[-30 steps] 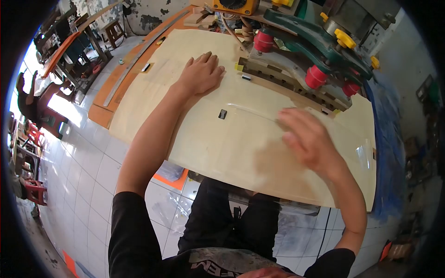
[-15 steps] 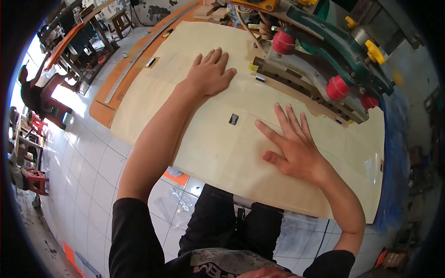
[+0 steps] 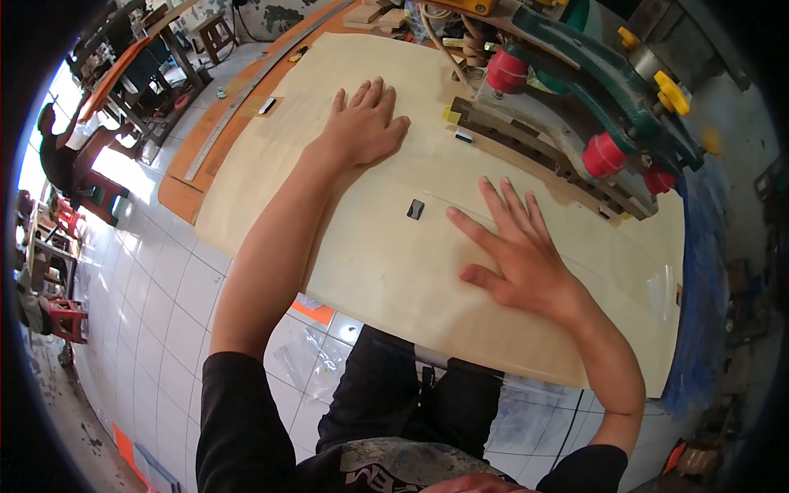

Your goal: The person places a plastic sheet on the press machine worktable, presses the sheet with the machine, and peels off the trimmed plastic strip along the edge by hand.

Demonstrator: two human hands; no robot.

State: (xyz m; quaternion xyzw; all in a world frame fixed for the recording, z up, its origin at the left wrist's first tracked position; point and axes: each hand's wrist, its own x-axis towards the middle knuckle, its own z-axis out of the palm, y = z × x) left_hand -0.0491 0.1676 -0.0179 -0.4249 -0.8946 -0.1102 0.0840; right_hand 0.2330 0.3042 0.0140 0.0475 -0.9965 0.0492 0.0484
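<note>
A large pale cream sheet (image 3: pixel 370 263) covers most of the worktable in front of me. My left hand (image 3: pixel 362 127) lies flat on its far part, fingers spread, holding nothing. My right hand (image 3: pixel 522 259) rests on the sheet nearer the right side, also with fingers apart and nothing in them. Between the hands sits a small dark rectangular piece (image 3: pixel 416 209), touched by neither; its kind is not clear. Beyond my right hand, a long wooden bar (image 3: pixel 534 156) lies along the foot of a green machine frame (image 3: pixel 608 74) with red and yellow knobs.
A metal ruler (image 3: pixel 263 86) lies on the orange-brown tabletop (image 3: pixel 177 197) at the left. Wood scraps (image 3: pixel 366 15) and a cable are at the back. Blue plastic sheeting (image 3: pixel 703 287) hangs at the right edge. Farther left, a person (image 3: pixel 62 152) sits on a stool.
My left hand has slid slightly left and away from me over the sheet. My right hand has shifted a little left and forward. Both stay spread.
</note>
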